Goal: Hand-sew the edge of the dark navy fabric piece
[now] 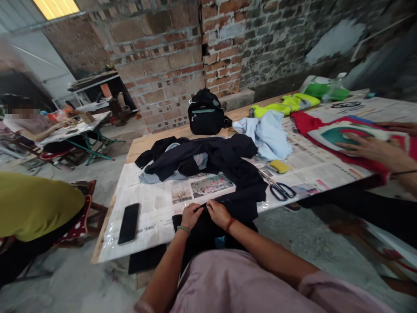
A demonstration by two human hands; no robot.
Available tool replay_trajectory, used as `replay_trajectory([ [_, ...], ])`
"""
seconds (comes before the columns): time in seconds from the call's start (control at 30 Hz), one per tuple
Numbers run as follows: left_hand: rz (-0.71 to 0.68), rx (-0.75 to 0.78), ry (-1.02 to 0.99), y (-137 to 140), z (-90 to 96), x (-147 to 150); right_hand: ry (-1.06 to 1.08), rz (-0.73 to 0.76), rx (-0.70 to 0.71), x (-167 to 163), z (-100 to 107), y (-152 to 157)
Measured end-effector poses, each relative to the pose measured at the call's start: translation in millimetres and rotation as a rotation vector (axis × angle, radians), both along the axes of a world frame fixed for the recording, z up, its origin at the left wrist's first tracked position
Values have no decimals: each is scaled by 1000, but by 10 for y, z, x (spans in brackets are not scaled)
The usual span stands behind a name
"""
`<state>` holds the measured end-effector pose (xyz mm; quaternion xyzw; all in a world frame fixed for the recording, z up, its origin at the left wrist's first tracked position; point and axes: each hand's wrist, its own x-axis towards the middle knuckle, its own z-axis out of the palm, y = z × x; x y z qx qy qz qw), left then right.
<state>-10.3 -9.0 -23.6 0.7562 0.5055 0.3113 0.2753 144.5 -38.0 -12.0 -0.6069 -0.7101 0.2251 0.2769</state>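
Observation:
Both my hands meet at the table's front edge, pinching dark cloth. My left hand (pixel 191 216) has thumb and fingers closed on the edge of a dark garment (pixel 250 187). Close beside it, my right hand (pixel 219 214) grips the same cloth, its fingertips nearly touching the left ones. Part of the garment hangs toward my lap, and the rest spreads over the table in a loose heap with some light blue cloth (pixel 148 177). Whether a needle or thread sits between my fingers is too small to tell. Scissors (pixel 282 190) with dark blue handles lie right of the garment.
A black phone (pixel 129 223) lies on the newspaper-covered table (pixel 146 204) at left. Behind the heap stand a black bag (pixel 208 114) and a light blue garment (pixel 270 134). A yellow piece (pixel 279 167) lies near the scissors. At right, a co-worker's hands (pixel 368 148) rest on red-and-white cloth.

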Motion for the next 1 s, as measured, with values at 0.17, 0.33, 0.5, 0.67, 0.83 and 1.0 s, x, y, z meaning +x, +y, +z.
replay_trajectory([
  [0.17, 7, -6, -39, 10, -15, -8, -66, 3, -3, -52, 15, -6],
  [0.33, 6, 1, -38, 6, -5, -5, -128, 29, -15, -50, -22, 2],
  [0.5, 1, -5, -38, -6, 25, 7, 26, 6, 142, -32, -73, 39],
  [0.67, -5, -28, -55, -13, 69, 9, 181, -4, 239, -107, -102, 133],
  [0.83, 29, -61, -114, -4, 74, 4, 339, 23, 245, -132, -155, 184],
  [1.0, 42, -79, -139, 3, 57, 10, 437, 58, 226, -84, -228, 186],
])
